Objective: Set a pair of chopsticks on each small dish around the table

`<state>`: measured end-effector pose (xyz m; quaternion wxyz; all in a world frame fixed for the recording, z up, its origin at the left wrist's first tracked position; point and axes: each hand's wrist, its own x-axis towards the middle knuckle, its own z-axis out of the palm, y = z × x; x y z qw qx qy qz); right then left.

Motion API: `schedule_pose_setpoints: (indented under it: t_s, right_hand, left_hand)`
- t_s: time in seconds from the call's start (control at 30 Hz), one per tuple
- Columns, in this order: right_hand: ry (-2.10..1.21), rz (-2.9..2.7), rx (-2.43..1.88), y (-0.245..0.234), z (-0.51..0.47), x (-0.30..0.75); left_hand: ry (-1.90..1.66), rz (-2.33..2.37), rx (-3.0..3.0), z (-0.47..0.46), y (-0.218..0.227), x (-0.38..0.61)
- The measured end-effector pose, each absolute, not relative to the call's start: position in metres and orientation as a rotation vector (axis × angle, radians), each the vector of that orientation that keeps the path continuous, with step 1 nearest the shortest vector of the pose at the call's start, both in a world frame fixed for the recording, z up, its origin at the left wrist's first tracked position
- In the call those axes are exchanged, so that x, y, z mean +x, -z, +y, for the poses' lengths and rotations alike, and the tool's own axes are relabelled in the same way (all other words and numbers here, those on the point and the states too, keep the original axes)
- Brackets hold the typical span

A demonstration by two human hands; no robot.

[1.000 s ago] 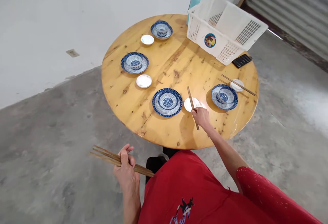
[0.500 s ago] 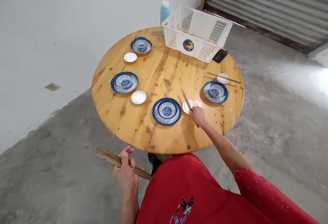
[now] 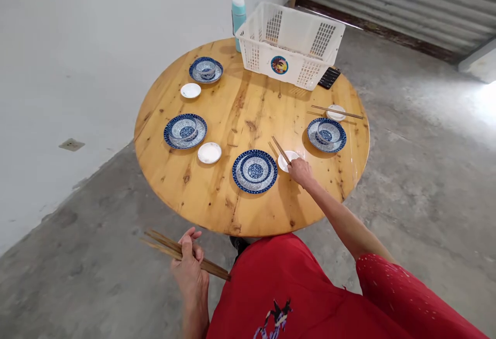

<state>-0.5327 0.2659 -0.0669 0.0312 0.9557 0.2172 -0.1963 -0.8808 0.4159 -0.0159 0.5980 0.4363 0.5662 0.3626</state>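
Round table (image 3: 263, 101). At table's far side, basket (image 3: 295, 63). Near table's front edge, plate (image 3: 235, 172) under bowl (image 3: 254, 171). Over table's front right, right hand (image 3: 301, 171) pinching chopsticks (image 3: 280, 150) above dish (image 3: 285, 163). Off table's front left, left hand (image 3: 189, 265) clasping chopstick bundle (image 3: 215, 269).

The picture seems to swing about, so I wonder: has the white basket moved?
No. Judged against the round table, the white basket keeps its place near the far edge, still beside the blue bottle.

Over the white dish (image 3: 282, 165), the right grip (image 3: 301, 171) now mostly hides the chopsticks' (image 3: 281, 150) near ends, which jutted out before.
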Motion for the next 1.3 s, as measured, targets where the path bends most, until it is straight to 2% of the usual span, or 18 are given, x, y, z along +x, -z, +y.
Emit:
schedule_pose_setpoints:
  t_s: [1.3]
  right_hand:
    - [0.632,0.788,2.871,0.058,0.253,-0.537]
  left_hand:
    - [-0.837,1.333,1.007,0.403,0.015,-0.87]
